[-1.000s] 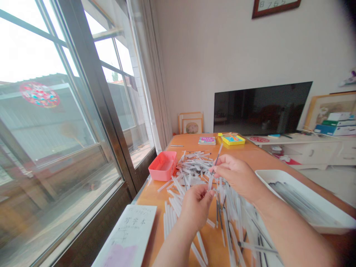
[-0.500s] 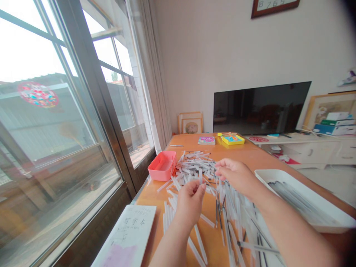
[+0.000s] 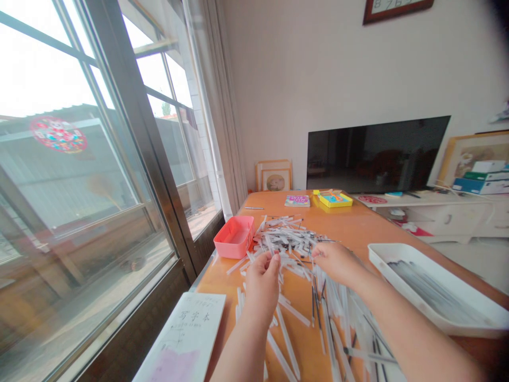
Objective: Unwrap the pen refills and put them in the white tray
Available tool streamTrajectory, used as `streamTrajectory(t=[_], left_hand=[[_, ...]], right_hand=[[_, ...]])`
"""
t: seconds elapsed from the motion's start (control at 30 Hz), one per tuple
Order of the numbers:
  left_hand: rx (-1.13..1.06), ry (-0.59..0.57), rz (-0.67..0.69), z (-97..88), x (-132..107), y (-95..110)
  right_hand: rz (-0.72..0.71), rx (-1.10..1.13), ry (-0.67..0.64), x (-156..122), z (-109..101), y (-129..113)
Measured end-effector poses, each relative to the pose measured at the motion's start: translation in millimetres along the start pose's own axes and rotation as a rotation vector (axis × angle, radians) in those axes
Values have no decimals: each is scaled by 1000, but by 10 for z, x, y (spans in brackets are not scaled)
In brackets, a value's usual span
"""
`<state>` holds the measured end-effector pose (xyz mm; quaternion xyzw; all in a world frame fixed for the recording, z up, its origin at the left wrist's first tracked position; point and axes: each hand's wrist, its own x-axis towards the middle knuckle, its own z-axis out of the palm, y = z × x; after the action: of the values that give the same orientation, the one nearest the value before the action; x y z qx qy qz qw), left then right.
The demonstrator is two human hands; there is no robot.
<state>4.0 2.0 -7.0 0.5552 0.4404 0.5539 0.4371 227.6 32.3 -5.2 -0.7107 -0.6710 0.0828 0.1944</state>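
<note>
My left hand is closed in a pinch, thumb against fingers, with a translucent pen barrel sticking up from it. My right hand reaches in from the right with its fingertips pinched at the edge of the pile; whatever is between them is hidden. Beyond both hands lies a heap of translucent and black pen parts. More clear barrels lie loose below my left hand. Thin black refills and further barrels spread under my right forearm.
A pink plastic box stands left of the heap. At right, a white tray holds several dark-cored pens. A notebook lies at the front left, by the window. Farther back are a small booklet and a yellow box.
My left hand has moved slightly left, away from my right hand, and the barrel in it now tilts left. My right hand has dropped a little, its fingers more tucked in.
</note>
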Motion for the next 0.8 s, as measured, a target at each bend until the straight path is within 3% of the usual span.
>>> streamTrajectory(t=[0.27,0.43,0.8], left_hand=[[16,-3,-25,-15,-6,26],[16,-3,-50,-10,-26,64],[49,-22,-24,12,-40,14]], right_hand=[[-81,-248,-84,359,79,-299],[-165,-348,-151,483,208,-356],[-146,-323,-165,578,370,-373]])
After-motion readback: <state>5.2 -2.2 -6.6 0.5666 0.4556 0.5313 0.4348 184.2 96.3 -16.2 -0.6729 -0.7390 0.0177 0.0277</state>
